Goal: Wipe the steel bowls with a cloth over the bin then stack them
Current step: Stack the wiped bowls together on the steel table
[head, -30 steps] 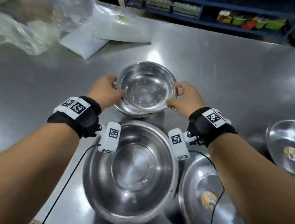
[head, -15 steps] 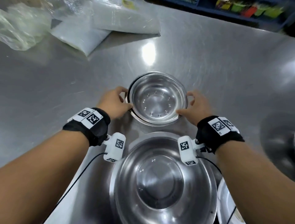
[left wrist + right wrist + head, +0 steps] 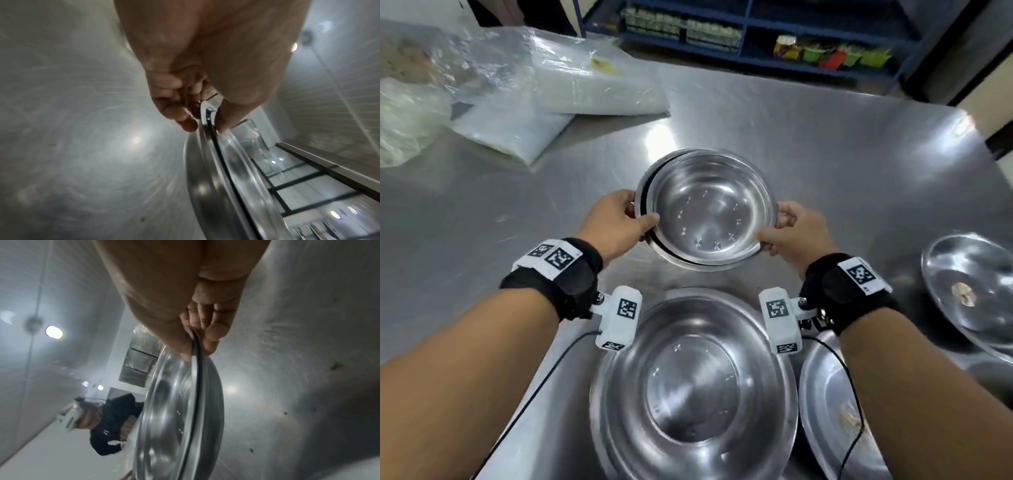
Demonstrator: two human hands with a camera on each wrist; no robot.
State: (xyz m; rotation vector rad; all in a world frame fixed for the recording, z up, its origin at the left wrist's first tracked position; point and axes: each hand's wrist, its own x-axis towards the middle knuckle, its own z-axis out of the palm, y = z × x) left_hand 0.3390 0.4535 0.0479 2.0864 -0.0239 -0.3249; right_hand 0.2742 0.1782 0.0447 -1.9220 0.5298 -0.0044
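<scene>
1. Work surface: a brushed stainless-steel table [image 3: 825,164] with fine scratches and a bright lamp reflection near its centre.
2. Task items: two nested round steel bowls [image 3: 709,209] are held clear of the table, past the middle of it. A dark gap between the two rims shows on the left side.
3. Left hand [image 3: 616,224]: the thumb lies over the rims and the curled fingers [image 3: 180,116] sit beneath, pinching both rims.
4. Right hand [image 3: 796,233]: the same hold on the opposite side, thumb above and fingers [image 3: 211,337] curled under the rims.
5. A large round steel bowl [image 3: 693,387] stands on the table nearest the person.
6. Two shallow steel plates with food residue lie to the right: one beside the large bowl [image 3: 835,421], one farther out [image 3: 969,294].
7. Clear plastic bags of white material [image 3: 571,89] lie at the far left of the table.
8. Room: blue metal shelving [image 3: 756,31] with jars and coloured packets stands behind the table.
</scene>
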